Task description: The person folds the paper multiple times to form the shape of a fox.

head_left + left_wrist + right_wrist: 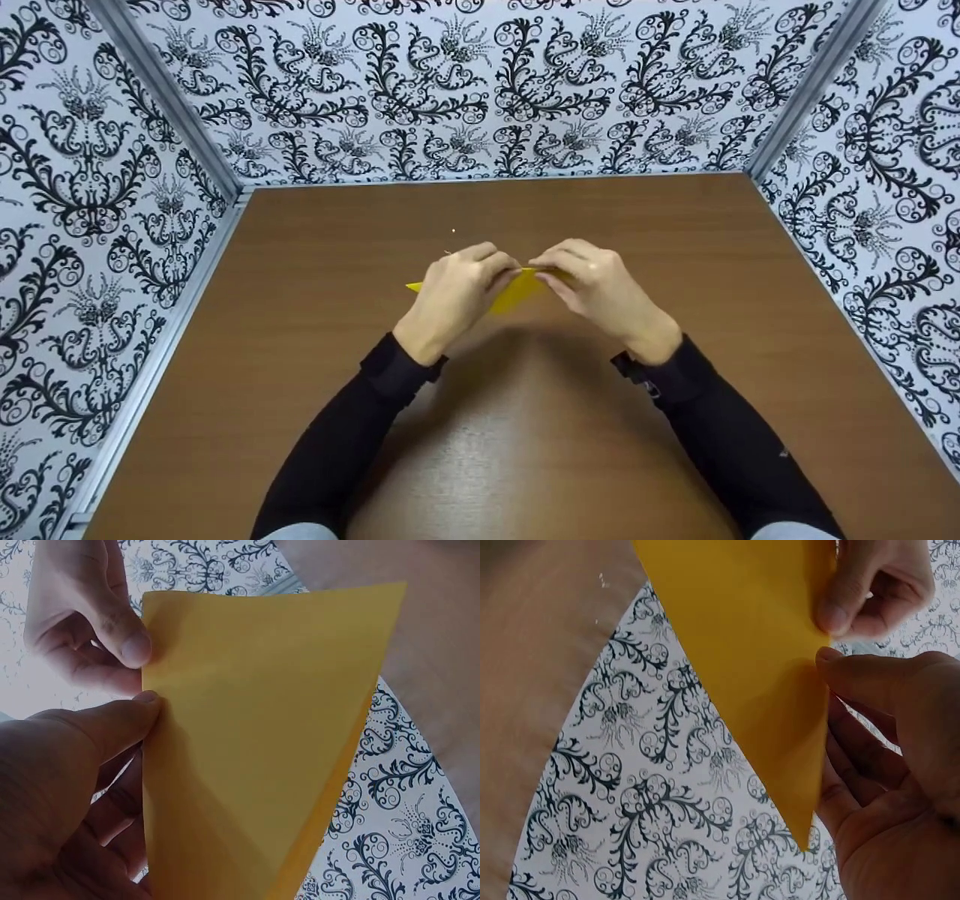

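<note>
A folded sheet of yellow paper (513, 295) hangs between the two hands above the table. My left hand (456, 294) pinches its top edge, and one pointed corner sticks out to the left behind that hand. Close beside it, my right hand (592, 283) pinches the same edge. In the left wrist view the paper (255, 720) has a straight edge under the left thumb (124, 724) and a slanted side where a second layer shows. From the right wrist, the paper (742, 660) tapers to a point below the right thumb (862, 675).
The brown wooden table (517, 465) lies beneath both forearms. White panels with black scrollwork (457, 82) rise at its back and on both sides, joined by grey metal posts (169, 94). A tiny pale speck (453, 230) shows on the table beyond the left hand.
</note>
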{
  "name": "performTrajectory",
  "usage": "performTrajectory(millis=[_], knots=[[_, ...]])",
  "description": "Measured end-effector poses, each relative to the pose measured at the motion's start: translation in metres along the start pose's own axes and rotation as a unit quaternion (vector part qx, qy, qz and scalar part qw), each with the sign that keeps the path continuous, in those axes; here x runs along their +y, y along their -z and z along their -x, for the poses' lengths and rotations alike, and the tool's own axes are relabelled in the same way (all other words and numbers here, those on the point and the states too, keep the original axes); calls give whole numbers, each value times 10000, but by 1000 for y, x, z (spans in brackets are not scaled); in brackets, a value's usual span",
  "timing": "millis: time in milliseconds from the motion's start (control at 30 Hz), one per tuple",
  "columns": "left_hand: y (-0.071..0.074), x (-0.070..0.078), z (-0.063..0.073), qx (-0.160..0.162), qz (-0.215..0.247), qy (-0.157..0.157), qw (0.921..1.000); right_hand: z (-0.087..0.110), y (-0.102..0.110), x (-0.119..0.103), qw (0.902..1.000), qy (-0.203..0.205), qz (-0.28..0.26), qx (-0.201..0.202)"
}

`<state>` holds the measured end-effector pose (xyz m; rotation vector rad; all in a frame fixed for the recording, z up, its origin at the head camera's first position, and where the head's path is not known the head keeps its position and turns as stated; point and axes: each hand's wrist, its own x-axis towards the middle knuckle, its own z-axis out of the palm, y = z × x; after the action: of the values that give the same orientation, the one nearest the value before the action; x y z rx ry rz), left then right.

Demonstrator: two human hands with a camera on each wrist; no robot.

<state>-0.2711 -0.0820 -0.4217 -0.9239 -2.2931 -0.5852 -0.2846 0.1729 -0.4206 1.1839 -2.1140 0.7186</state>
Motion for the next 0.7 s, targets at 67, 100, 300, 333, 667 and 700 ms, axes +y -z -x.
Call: performTrajectory(millis=[67,100,300,333,667,700], knots=[[-1,2,1,22,-13,-45,10000,1,-2,-1,10000,-24,-47,27],[-1,2,1,24,-18,-62,10000,1,-3,-1,10000,-46,-66,29],[-3,3,2,14,66,-29,10000,2,-3,-3,9997,-201,-170,-20],[-3,4,3,16,93,-38,9999,2,-3,-3,9995,-231,-188,-45],[-9,8,2,183,119,-150,9996,3,-2,-5,9983,-480,-313,-139],[-9,8,2,177,115,-149,9997,3,-2,-5,9981,-491,-338,-140]])
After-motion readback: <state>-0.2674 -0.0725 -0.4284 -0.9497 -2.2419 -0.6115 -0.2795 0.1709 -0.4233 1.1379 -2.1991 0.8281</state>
